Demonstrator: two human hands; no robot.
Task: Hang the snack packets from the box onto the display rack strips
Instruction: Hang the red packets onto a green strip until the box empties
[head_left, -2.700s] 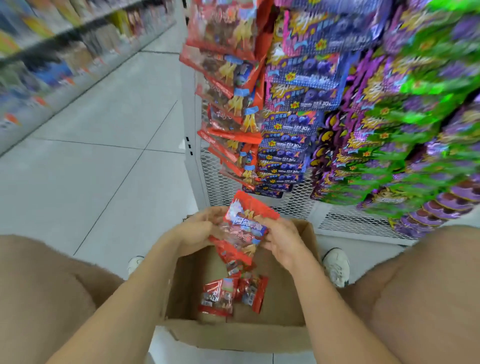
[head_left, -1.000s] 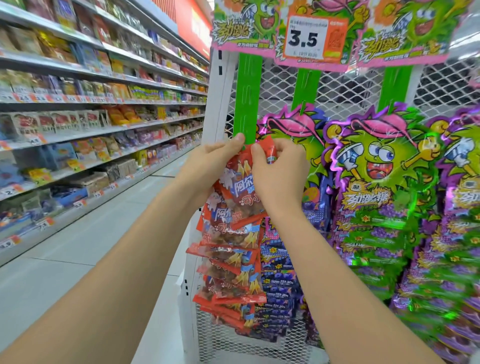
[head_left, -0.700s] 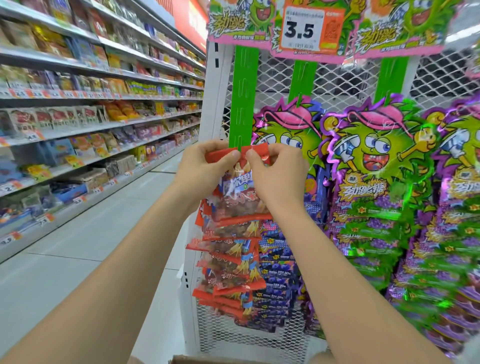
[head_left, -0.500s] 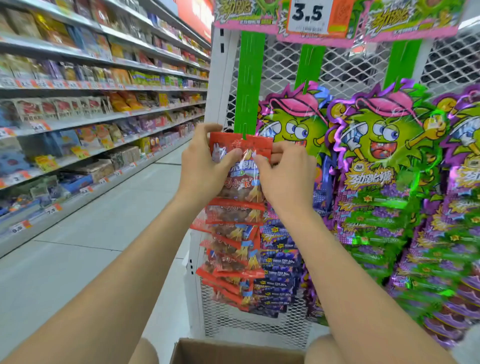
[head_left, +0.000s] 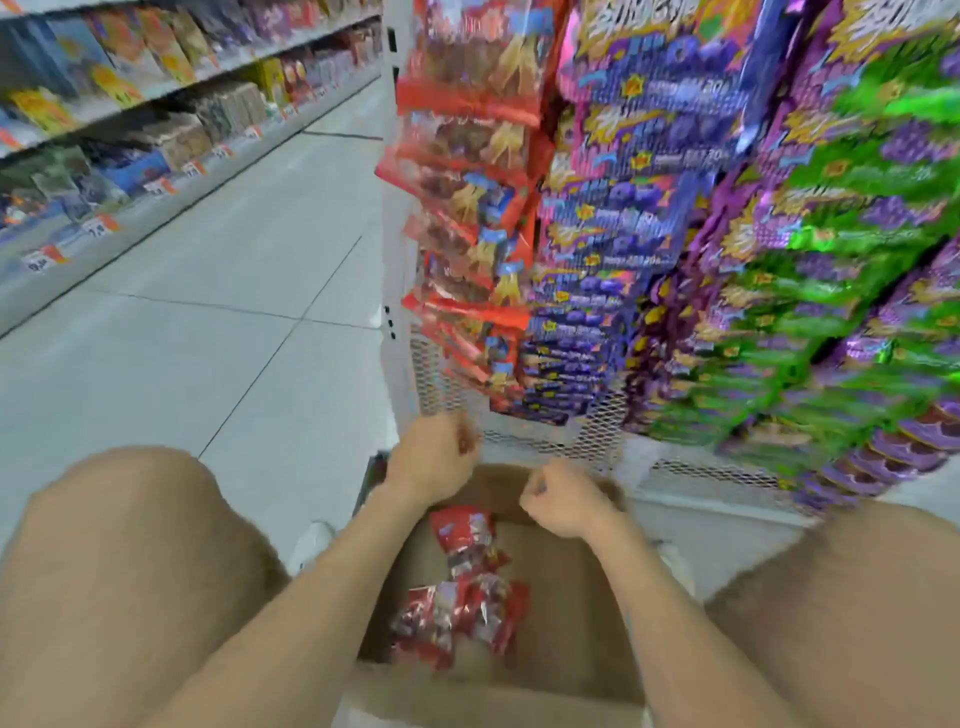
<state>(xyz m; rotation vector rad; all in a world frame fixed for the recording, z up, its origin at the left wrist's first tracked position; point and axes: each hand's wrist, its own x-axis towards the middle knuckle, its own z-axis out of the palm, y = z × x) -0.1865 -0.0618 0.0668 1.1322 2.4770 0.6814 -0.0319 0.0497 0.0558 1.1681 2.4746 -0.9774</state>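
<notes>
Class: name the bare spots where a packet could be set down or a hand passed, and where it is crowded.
Free: box floor between the red packets and its right wall; floor tiles left of the rack. Crowded: the hanging packets fill the rack's strips.

I see the pale tiled floor (head_left: 234, 364) bearing an open cardboard box (head_left: 571, 623) with red snack packets (head_left: 462, 613) inside. The white mesh rack (head_left: 597, 441) stands just beyond the box, with shelving (head_left: 156, 156) far to its left.
</notes>
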